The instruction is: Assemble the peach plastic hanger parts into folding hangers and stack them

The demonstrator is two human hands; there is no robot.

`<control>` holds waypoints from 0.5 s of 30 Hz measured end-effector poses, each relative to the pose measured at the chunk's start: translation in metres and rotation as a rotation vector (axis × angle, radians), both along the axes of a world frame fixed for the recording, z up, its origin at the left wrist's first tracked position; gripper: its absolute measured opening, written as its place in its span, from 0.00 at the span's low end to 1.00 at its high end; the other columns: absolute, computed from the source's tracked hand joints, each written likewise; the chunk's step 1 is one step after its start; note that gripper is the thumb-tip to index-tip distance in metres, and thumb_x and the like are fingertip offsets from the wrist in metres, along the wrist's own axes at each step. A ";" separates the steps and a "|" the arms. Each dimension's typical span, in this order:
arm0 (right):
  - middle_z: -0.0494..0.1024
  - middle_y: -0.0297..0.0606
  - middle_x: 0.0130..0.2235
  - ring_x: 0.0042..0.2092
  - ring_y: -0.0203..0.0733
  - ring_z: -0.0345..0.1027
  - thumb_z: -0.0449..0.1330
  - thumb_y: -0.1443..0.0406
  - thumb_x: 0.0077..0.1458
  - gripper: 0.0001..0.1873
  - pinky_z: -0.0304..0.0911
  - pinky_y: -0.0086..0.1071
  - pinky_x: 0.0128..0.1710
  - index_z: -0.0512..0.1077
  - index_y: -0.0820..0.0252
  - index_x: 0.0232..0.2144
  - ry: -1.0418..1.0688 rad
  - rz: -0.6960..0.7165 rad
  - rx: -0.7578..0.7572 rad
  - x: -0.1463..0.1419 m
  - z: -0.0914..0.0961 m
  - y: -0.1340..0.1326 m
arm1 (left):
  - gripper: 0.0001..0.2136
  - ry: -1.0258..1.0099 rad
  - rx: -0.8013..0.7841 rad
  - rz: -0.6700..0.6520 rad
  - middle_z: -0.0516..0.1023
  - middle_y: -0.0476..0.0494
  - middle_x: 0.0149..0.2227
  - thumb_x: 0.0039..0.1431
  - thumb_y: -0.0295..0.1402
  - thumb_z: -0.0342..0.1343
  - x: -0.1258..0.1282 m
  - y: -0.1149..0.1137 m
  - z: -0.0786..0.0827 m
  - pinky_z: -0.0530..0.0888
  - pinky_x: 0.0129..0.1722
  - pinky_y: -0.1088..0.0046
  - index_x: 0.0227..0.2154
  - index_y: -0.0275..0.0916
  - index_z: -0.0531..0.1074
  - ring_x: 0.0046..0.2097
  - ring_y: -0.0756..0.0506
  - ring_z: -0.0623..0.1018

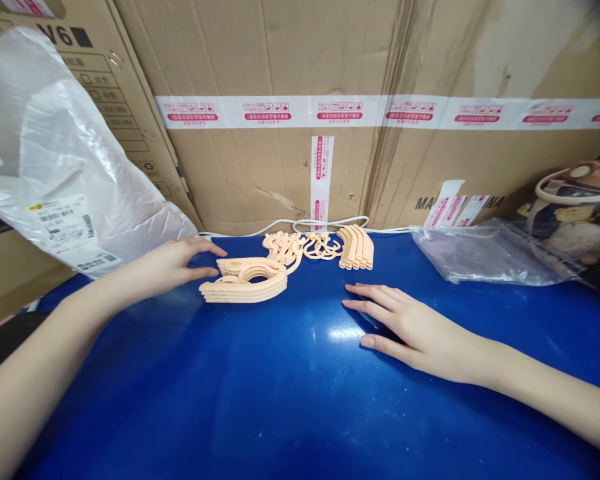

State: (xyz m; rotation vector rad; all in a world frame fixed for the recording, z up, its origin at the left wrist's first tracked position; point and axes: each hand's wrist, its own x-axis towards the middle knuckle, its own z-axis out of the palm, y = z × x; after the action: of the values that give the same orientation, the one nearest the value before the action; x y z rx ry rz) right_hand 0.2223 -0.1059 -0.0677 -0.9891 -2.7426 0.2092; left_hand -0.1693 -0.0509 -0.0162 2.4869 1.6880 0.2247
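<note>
My left hand (193, 260) is beside a stack of curved peach plastic pieces (245, 288), fingers apart and reaching toward its left end; whether the fingertips touch it I cannot tell. Behind that stack lie more peach parts with hook shapes (284, 247) and several loose C-shaped hooks (323, 247). To their right, curved peach arm pieces (356, 248) are grouped side by side. My right hand (395, 323) rests low over the blue table (290, 387), fingers spread, holding nothing, in front of the grouped arm pieces.
Large cardboard boxes (260, 60) stand along the back. A white padded mailing bag (80, 167) leans at the left. A white cable (330, 223) runs along the table's back edge. Flat clear plastic bags (490, 253) and a patterned container with a handle (577, 217) sit at the right.
</note>
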 end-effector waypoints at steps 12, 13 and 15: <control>0.57 0.44 0.64 0.64 0.52 0.50 0.49 0.53 0.64 0.27 0.54 0.50 0.60 0.59 0.56 0.61 -0.025 -0.001 0.003 0.000 0.001 -0.001 | 0.16 0.040 0.005 -0.054 0.78 0.44 0.42 0.61 0.47 0.47 0.000 0.007 -0.010 0.69 0.43 0.68 0.39 0.42 0.73 0.43 0.40 0.76; 0.57 0.44 0.64 0.64 0.51 0.50 0.49 0.53 0.64 0.27 0.54 0.50 0.60 0.59 0.56 0.61 -0.027 -0.002 0.004 0.000 0.001 -0.001 | 0.16 0.046 0.008 -0.056 0.78 0.43 0.42 0.61 0.48 0.47 -0.002 0.008 -0.011 0.69 0.42 0.68 0.39 0.42 0.73 0.43 0.39 0.75; 0.57 0.43 0.65 0.64 0.51 0.50 0.49 0.53 0.64 0.27 0.54 0.49 0.60 0.59 0.56 0.61 -0.041 -0.006 0.009 0.001 0.000 0.000 | 0.17 0.049 0.014 -0.061 0.78 0.43 0.42 0.61 0.48 0.47 -0.004 0.011 -0.013 0.69 0.42 0.67 0.39 0.43 0.73 0.43 0.39 0.75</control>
State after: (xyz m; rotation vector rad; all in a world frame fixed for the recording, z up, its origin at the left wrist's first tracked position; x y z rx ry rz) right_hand 0.2228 -0.1063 -0.0676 -1.0100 -2.7741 0.1774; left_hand -0.1736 -0.0401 -0.0292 2.5697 1.6315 0.1716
